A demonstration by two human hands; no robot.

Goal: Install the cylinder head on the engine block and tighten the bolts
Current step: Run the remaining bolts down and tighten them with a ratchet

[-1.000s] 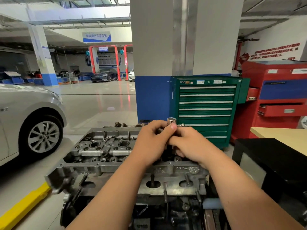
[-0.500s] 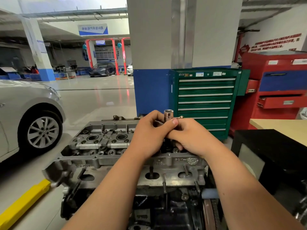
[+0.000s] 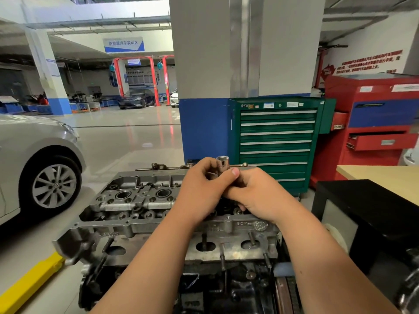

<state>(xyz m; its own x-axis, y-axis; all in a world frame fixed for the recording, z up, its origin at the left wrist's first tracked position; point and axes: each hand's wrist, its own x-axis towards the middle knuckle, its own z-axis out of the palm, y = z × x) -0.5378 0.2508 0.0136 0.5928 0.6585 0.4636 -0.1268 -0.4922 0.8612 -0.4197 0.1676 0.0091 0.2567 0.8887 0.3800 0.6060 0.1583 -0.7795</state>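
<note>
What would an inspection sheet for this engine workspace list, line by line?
Surface: cylinder head sits atop the dark engine block; what carries them is out of view.
Job's things: chrome socket tool stands upright over the head's right half, its lower end hidden by the hands.
Clutter: nothing seen.
Grips: left hand and right hand both curl round the socket tool.
Cables: nothing seen.
Surroundings: green tool cabinet and red cabinet behind, silver car at left, yellow floor strip, black table at right.
</note>
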